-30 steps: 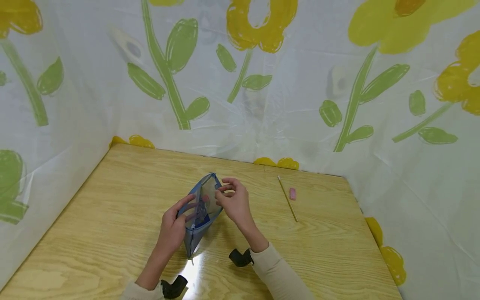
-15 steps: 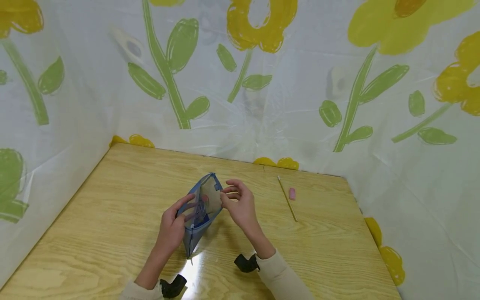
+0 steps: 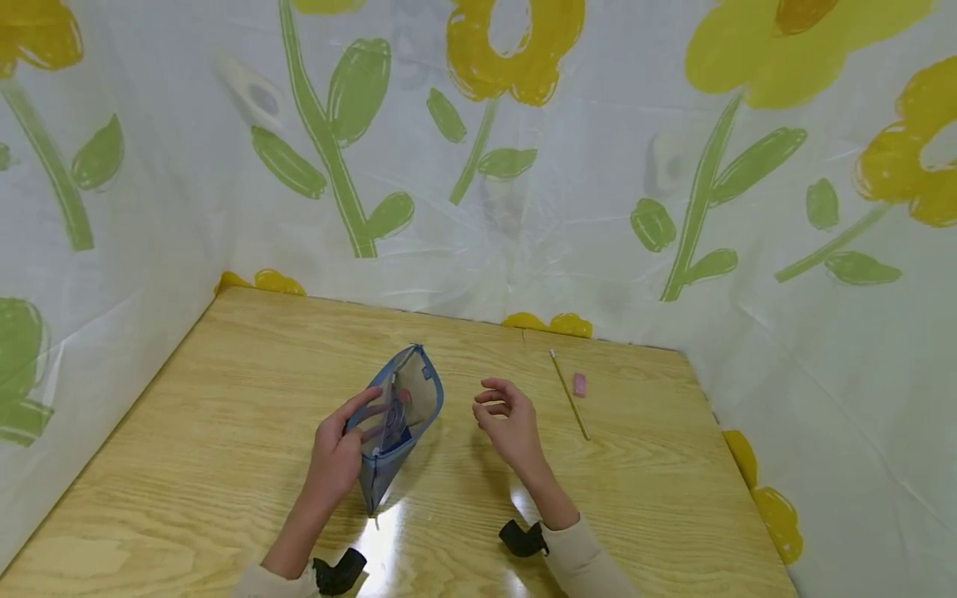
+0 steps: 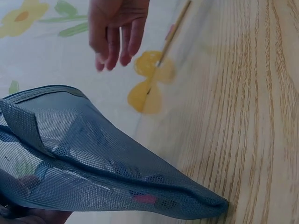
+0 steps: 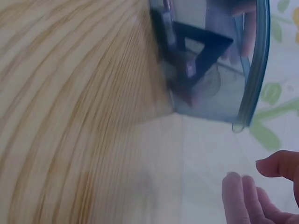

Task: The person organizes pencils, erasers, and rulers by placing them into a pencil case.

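My left hand grips a blue mesh zip pouch by its left side, and the pouch's mouth gapes upward. Through the mesh in the right wrist view, a dark triangle like a set square and other small items show inside the pouch. In the left wrist view the pouch hides most of the left hand. My right hand hovers to the right of the pouch, apart from it, fingers loosely bent and holding nothing. The right wrist view shows that hand below the pouch's zipped edge.
A yellow pencil lies on the wooden table to the right, its white end pointing away. Beside it is a small pink block, like an eraser. White flower-printed cloth surrounds the table's back and sides.
My right hand has let go of the pouch's right rim and moved right, toward the pencil. The left hand still holds the pouch in nearly the same place.
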Action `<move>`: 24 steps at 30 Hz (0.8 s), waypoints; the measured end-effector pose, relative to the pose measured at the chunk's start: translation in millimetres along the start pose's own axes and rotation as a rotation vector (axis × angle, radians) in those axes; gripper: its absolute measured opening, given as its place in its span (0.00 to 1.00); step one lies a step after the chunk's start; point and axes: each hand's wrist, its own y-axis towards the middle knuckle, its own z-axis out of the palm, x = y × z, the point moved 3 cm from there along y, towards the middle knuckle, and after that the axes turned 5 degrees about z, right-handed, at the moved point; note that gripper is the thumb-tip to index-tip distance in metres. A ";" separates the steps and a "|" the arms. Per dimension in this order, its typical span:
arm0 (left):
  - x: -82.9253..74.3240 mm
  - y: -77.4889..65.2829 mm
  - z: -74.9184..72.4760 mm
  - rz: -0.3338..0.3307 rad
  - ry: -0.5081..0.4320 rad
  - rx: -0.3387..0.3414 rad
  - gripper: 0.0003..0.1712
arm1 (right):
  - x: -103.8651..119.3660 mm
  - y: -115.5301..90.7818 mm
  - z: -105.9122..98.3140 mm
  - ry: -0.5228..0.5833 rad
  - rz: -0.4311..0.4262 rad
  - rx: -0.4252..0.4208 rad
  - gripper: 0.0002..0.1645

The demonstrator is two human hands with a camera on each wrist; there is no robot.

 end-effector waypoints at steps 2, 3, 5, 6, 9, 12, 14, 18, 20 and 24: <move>0.2 -0.2 -0.6 -0.004 0.003 0.000 0.36 | -3.0 -0.4 -6.4 -0.019 0.003 0.001 0.22; 0.5 -0.3 -0.9 -0.009 0.003 0.001 0.35 | -4.9 -0.2 -9.4 -0.029 0.005 -0.001 0.22; 1.0 -0.8 -1.7 -0.015 0.001 -0.001 0.35 | -8.5 -0.1 -15.3 -0.035 0.013 -0.001 0.23; 1.3 -0.9 -2.2 -0.013 -0.005 -0.004 0.35 | -9.5 -0.3 -18.3 -0.036 0.011 0.000 0.24; 2.0 -1.3 -3.3 -0.014 -0.015 -0.009 0.35 | -12.9 0.1 -27.2 -0.038 0.018 -0.011 0.24; 2.3 -1.5 -4.3 -0.020 -0.022 -0.009 0.35 | -14.7 1.6 -36.0 -0.068 0.017 -0.023 0.25; 2.2 -1.8 -4.7 -0.030 -0.020 -0.004 0.36 | -17.0 3.8 -41.8 -0.098 0.013 -0.034 0.25; 1.8 -2.2 -4.7 -0.036 -0.022 0.001 0.36 | -19.7 9.5 -54.2 -0.173 0.009 -0.036 0.28; 1.8 -2.3 -4.3 -0.036 -0.025 0.002 0.36 | -19.8 13.1 -62.6 -0.227 0.023 -0.038 0.30; 1.2 -2.6 -2.9 -0.027 -0.026 0.001 0.36 | -19.1 21.9 -83.0 -0.349 0.063 -0.045 0.34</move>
